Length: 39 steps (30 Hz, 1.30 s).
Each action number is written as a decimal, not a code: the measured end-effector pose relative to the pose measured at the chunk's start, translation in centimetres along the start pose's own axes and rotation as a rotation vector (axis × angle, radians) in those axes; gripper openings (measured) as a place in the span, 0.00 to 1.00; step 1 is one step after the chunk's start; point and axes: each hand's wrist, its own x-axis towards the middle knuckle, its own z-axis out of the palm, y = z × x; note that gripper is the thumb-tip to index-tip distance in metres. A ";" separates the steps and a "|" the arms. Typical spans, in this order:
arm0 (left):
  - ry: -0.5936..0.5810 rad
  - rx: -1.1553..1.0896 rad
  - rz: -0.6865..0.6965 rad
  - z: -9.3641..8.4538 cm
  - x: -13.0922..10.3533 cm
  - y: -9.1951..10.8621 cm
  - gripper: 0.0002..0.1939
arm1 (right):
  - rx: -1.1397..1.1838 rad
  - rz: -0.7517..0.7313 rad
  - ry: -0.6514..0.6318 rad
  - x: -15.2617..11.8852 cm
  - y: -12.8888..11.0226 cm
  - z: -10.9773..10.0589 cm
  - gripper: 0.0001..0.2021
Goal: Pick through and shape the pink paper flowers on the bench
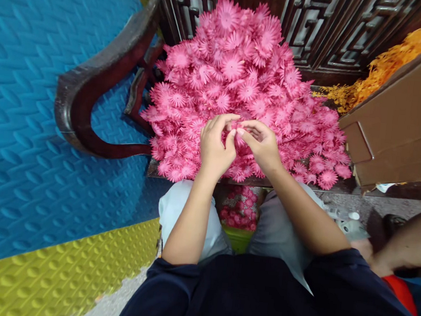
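A big heap of pink artificial flower heads, with thin pointed petals, is piled in front of me on a dark wooden bench. My left hand and my right hand meet over the heap's near side. Both are closed, thumb against fingers, on a small pink flower piece between the fingertips. My fingers cover much of that piece, and its exact shape is hard to make out against the pink behind it.
A curved wooden armrest rises at the left. At the right stands a cardboard box beside orange artificial strands. More pink flowers lie below, between my knees. Another person's leg is at far right.
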 end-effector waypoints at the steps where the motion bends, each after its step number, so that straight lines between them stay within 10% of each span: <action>1: -0.005 0.005 0.008 0.0 0.0 0.1 0.12 | 0.002 -0.001 -0.010 0.0 0.0 0.0 0.14; 39: -0.009 -0.087 0.017 0.1 0.2 -0.1 0.06 | -0.101 -0.063 -0.007 -0.5 -1.3 0.2 0.10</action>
